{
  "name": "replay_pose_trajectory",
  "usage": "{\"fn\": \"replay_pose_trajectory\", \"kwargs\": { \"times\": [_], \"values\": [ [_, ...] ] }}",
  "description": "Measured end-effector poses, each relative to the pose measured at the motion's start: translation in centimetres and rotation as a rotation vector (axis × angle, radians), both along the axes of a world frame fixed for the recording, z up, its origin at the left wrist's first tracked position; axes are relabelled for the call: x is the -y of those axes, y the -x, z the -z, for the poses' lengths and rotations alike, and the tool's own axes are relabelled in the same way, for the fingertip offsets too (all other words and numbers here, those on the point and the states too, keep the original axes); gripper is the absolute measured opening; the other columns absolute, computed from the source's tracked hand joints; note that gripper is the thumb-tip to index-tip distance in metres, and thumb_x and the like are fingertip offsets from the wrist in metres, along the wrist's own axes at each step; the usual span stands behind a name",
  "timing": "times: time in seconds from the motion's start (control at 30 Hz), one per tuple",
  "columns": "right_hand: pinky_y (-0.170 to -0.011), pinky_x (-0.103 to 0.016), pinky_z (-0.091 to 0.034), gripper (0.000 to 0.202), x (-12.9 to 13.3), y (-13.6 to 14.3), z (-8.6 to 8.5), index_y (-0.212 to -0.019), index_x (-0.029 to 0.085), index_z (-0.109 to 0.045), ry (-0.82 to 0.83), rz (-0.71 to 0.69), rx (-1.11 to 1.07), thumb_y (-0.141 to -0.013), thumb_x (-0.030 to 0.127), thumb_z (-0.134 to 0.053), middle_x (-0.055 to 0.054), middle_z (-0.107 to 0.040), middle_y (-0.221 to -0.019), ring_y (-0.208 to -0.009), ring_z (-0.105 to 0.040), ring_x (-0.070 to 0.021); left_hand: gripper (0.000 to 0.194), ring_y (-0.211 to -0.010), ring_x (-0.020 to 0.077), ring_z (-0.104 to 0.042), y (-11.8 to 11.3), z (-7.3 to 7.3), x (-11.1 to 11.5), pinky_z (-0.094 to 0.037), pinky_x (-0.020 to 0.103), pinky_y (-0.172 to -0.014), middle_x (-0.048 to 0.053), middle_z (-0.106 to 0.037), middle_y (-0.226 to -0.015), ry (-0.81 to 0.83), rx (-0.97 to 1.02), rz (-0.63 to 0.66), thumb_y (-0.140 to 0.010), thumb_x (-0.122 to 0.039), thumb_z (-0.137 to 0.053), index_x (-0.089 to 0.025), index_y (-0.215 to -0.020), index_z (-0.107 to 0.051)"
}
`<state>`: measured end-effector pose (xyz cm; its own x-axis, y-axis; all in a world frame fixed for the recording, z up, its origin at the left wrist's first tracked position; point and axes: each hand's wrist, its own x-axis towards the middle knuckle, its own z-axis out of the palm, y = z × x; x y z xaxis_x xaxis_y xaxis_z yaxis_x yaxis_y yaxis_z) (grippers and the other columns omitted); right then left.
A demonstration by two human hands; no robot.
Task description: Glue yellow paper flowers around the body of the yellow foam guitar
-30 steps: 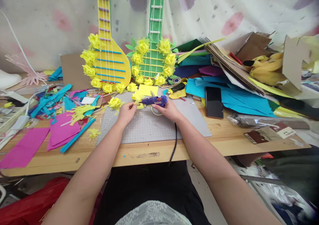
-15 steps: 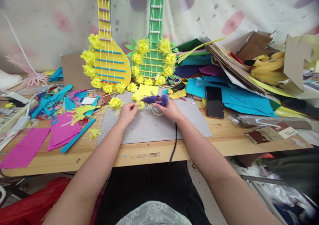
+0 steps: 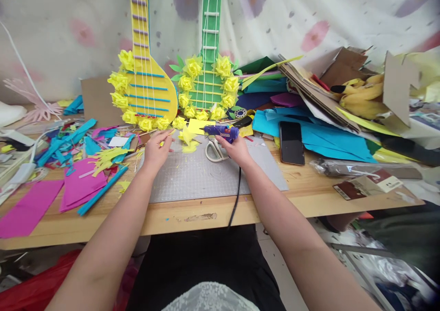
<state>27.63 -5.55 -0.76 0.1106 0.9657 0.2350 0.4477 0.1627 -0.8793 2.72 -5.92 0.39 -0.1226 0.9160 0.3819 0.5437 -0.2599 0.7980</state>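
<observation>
My right hand [image 3: 237, 151] is wrapped round a purple glue gun [image 3: 220, 132], its nozzle facing left above the grey cutting mat [image 3: 206, 182]. Just below the gun lie scissors with white handles [image 3: 213, 151]. On the mat left of the nozzle are yellow paper petals [image 3: 187, 140]. My left hand [image 3: 158, 148] is at the mat's upper left edge, fingers pinched together; what they hold, if anything, is too small to name. Behind stand a yellow paper guitar [image 3: 151, 91] and a green one [image 3: 208, 88], both edged with yellow paper flowers.
Pink sheets [image 3: 84, 182] and blue, pink and yellow scraps cover the left side. On the right are a black phone [image 3: 291, 142], blue paper [image 3: 333, 139], stacked cardboard [image 3: 309, 91] and plastic packaging. The gun's black cord [image 3: 235, 201] hangs over the table's front edge.
My left hand has moved left, away from the nozzle and the yellow petals, which now lie on the mat. My right hand still holds the glue gun; the scissors show more. The view has shifted slightly.
</observation>
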Motion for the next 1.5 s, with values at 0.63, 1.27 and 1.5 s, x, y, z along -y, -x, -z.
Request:
{"fn": "replay_pose_trajectory", "kwargs": {
  "times": [0.63, 1.27, 1.5],
  "values": [
    [-0.077, -0.036, -0.051, 0.039, 0.0, 0.0, -0.7, -0.086, 0.018, -0.071, 0.079, 0.065, 0.009, -0.071, 0.054, -0.064, -0.007, -0.072, -0.079, -0.086, -0.068, -0.0261, 0.041, -0.107, 0.0299, -0.053, -2.3, -2.9, -3.2, -0.042, 0.039, -0.074, 0.018, -0.062, -0.109, -0.072, -1.296, 0.224, -0.088, -0.008, -0.028, -0.013, -0.106, -0.065],
    [-0.069, -0.031, -0.052, 0.040, -0.4, -0.5, -0.6, -0.083, 0.017, -0.070, 0.100, 0.093, -0.110, -0.073, 0.056, -0.061, -0.008, -0.070, -0.072, -0.077, -0.068, -0.0227, 0.030, -0.101, 0.0287, -0.061, -1.0, -4.4, -5.0, -0.047, 0.039, -0.085, 0.012, -0.067, -0.110, 0.347, -0.460, -0.120, -0.076, -0.034, -0.054, -0.019, -0.100, -0.064],
    [-0.063, -0.029, -0.051, 0.040, -0.7, -0.8, -0.2, -0.078, 0.018, -0.069, 0.132, 0.085, -0.141, -0.073, 0.057, -0.059, -0.006, -0.069, -0.067, -0.066, -0.066, -0.0191, 0.036, -0.100, 0.0268, -0.063, -2.5, -2.3, -6.6, -0.047, 0.035, -0.084, 0.013, -0.066, -0.112, 0.498, -0.365, -0.052, -0.059, -0.022, -0.070, -0.017, -0.095, -0.063]
  ]
}}
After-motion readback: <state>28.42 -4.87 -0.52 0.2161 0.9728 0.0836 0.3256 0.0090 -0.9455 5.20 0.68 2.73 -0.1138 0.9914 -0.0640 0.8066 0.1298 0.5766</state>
